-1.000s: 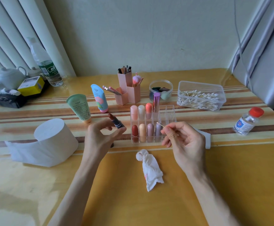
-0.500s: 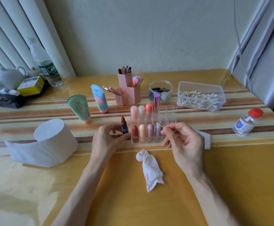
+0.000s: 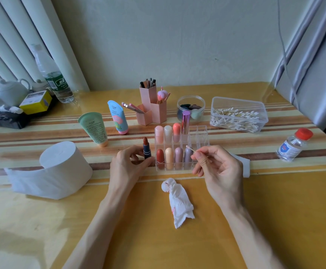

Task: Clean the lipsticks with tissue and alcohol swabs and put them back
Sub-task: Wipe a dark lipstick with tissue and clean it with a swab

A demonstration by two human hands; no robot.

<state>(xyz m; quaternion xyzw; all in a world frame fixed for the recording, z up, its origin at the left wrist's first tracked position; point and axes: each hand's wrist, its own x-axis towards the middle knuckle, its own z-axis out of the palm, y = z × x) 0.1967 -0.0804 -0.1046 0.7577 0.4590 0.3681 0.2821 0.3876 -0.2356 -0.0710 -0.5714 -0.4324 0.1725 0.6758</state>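
Just left of the organizer (image 3: 201, 136), halfway back from the near edge of the table (image 3: 274, 210), the uncapped lipstick (image 3: 146, 148) is gripped upright by the left hand (image 3: 128, 166), seemingly to present its tip to the swab (image 3: 189, 148) pinched in the right hand (image 3: 218, 169).

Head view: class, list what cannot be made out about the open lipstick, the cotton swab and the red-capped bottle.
All in the head view.
1. Open lipstick: base hidden behind the left hand's fingers; standing on the table or lifted, cannot tell.
2. Cotton swab: rear end hidden in the right hand; tip too small to show wetness.
3. Red-capped bottle: label print too small to read.
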